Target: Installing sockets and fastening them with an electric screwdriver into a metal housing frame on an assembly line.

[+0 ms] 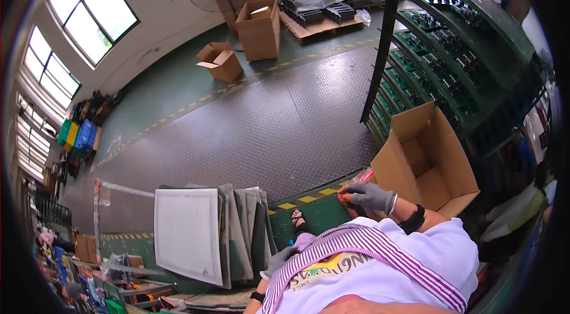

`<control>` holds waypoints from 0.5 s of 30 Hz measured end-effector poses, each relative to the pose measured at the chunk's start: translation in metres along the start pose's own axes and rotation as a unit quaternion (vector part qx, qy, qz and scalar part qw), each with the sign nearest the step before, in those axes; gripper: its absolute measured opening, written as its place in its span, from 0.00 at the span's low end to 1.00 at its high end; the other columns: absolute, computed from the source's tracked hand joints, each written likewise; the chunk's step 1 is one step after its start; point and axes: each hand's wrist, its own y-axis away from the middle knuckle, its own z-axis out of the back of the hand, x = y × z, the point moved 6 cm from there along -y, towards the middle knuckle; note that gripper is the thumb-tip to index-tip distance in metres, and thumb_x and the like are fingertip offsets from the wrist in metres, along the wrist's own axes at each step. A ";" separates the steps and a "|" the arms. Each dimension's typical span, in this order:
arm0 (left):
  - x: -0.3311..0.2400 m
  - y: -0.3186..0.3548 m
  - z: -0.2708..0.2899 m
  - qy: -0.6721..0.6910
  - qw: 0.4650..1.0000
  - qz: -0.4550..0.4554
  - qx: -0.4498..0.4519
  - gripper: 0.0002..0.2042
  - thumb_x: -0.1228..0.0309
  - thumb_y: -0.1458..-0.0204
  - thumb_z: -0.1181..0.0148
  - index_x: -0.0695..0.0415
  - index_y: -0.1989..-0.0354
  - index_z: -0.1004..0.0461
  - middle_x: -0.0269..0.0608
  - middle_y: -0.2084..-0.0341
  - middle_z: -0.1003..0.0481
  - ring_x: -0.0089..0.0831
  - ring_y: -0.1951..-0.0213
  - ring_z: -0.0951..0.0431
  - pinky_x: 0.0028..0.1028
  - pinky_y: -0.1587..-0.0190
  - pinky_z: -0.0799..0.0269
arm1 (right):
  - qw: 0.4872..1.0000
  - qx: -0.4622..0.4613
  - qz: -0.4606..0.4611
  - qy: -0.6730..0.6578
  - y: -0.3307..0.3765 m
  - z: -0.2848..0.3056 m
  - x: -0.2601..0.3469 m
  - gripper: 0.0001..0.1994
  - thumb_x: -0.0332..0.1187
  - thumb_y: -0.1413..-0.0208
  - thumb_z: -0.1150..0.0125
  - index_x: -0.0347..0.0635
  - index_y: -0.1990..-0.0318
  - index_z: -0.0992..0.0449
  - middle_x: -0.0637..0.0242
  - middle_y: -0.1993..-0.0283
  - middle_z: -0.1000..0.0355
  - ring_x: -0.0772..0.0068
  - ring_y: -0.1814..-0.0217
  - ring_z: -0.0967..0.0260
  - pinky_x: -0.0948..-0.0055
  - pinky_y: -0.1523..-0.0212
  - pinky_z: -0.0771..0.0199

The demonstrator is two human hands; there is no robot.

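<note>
My right hand [369, 195] wears a grey glove and grips a red tape dispenser [350, 190] held against the lower left corner of an open cardboard box [428, 162]. The box lies tilted on its side with its flaps spread. My left hand [280, 258], also in a grey glove, hangs low beside my hip, next to a stack of flat grey cardboard sheets [189, 234]. Whether the left hand holds anything is hidden by my striped shirt. One sandalled foot [298, 220] shows on the green floor.
A green multi-shelf rack [451, 40] with dark parts stands to the right behind the box. Open cardboard boxes [259, 29] and a pallet with black trays [320, 14] sit at the far end. A steel tread-plate floor [267, 124] spans the middle. Another person [534, 195] is at the right edge.
</note>
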 end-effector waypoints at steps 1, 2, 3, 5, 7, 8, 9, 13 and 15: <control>-0.020 -0.012 0.020 -0.088 0.996 0.019 0.011 0.19 0.60 0.50 0.49 0.58 0.53 0.34 0.40 0.65 0.27 0.27 0.62 0.27 0.23 0.57 0.35 | 0.995 -0.025 -0.005 0.096 -0.011 0.012 0.001 0.18 0.33 0.50 0.52 0.38 0.51 0.35 0.67 0.66 0.32 0.79 0.66 0.34 0.80 0.62 0.33; 0.008 -0.050 0.035 0.055 0.998 -0.027 0.029 0.18 0.60 0.50 0.49 0.58 0.54 0.34 0.41 0.64 0.27 0.28 0.62 0.27 0.24 0.58 0.34 | 0.998 -0.059 0.006 0.036 -0.021 0.025 0.002 0.17 0.33 0.51 0.51 0.39 0.51 0.35 0.67 0.67 0.32 0.79 0.68 0.34 0.81 0.64 0.34; -0.032 -0.066 0.061 -0.100 0.993 -0.065 0.000 0.17 0.62 0.49 0.50 0.59 0.55 0.34 0.42 0.64 0.27 0.29 0.62 0.27 0.25 0.58 0.34 | 0.997 -0.077 0.000 0.029 -0.037 0.032 0.002 0.17 0.33 0.51 0.51 0.39 0.51 0.35 0.67 0.67 0.32 0.79 0.68 0.34 0.81 0.64 0.34; -0.067 -0.122 0.103 -0.144 0.979 -0.142 0.018 0.16 0.65 0.50 0.50 0.60 0.55 0.33 0.43 0.64 0.27 0.29 0.62 0.26 0.25 0.59 0.33 | 0.989 -0.134 -0.012 -0.061 -0.052 0.050 -0.003 0.16 0.33 0.50 0.52 0.40 0.52 0.34 0.67 0.67 0.32 0.79 0.69 0.35 0.81 0.66 0.34; -0.119 -0.164 0.132 -0.101 0.977 -0.189 0.014 0.16 0.65 0.50 0.50 0.60 0.56 0.33 0.45 0.64 0.27 0.32 0.61 0.26 0.26 0.59 0.33 | 0.981 -0.189 -0.031 -0.042 -0.063 0.062 0.008 0.14 0.33 0.48 0.53 0.40 0.54 0.33 0.67 0.68 0.32 0.79 0.69 0.36 0.79 0.67 0.35; -0.146 -0.188 0.138 -0.096 0.982 -0.151 0.061 0.17 0.63 0.51 0.50 0.60 0.56 0.33 0.46 0.64 0.27 0.34 0.61 0.26 0.27 0.59 0.33 | 0.976 -0.206 -0.056 -0.040 -0.067 0.072 0.011 0.14 0.33 0.48 0.52 0.39 0.54 0.33 0.66 0.68 0.32 0.79 0.69 0.36 0.79 0.66 0.34; -0.167 -0.212 0.148 -0.106 0.979 -0.159 0.074 0.17 0.63 0.51 0.50 0.60 0.56 0.33 0.46 0.64 0.27 0.34 0.61 0.26 0.27 0.59 0.33 | 0.970 -0.226 -0.075 -0.040 -0.075 0.079 0.015 0.14 0.33 0.48 0.52 0.39 0.54 0.33 0.66 0.68 0.32 0.79 0.69 0.35 0.79 0.66 0.34; -0.256 -0.302 0.145 -0.237 0.923 -0.270 0.139 0.17 0.63 0.51 0.49 0.59 0.56 0.33 0.46 0.64 0.27 0.35 0.62 0.26 0.27 0.60 0.32 | 0.943 -0.296 -0.104 -0.108 -0.109 0.112 0.007 0.17 0.36 0.48 0.53 0.40 0.52 0.34 0.61 0.63 0.29 0.72 0.63 0.30 0.75 0.60 0.31; -0.296 -0.341 0.131 -0.174 0.906 -0.320 0.217 0.17 0.62 0.51 0.49 0.59 0.55 0.33 0.47 0.64 0.27 0.37 0.61 0.26 0.28 0.61 0.32 | 0.932 -0.282 -0.157 -0.166 -0.141 0.133 -0.006 0.16 0.37 0.48 0.52 0.41 0.53 0.33 0.63 0.63 0.30 0.74 0.62 0.31 0.76 0.61 0.31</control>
